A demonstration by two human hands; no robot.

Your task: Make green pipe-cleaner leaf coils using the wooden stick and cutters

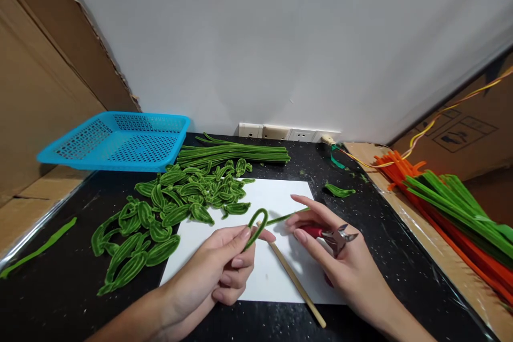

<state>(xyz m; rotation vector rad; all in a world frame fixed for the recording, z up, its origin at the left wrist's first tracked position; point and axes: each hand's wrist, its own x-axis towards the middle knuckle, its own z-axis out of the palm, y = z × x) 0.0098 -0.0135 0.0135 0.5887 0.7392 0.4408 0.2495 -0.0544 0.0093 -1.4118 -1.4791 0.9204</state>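
My left hand [226,264] is closed, pinching a green pipe cleaner [284,218] between thumb and forefinger. The pipe cleaner bends into a narrow loop above the thumb, and its straight end runs right, to behind the fingers of my right hand [348,267]. In that right hand rest cutting pliers [340,239] with red handles, their metal jaws pointing right across the palm; its fingers are partly spread. Below the loop a thin wooden stick [296,282] lies slanted over white paper [256,286]. Left of the paper is a heap of green leaf shapes [176,214] made from pipe cleaners.
A blue basket [172,147] stands at the back left, beside a bundle of green pipe cleaners [236,154]. One leaf [340,190] lies apart at right. Orange [441,230] and green bundles [460,208] lie on cardboard. A green strip [44,248] is far left; sockets [276,132] line the wall.
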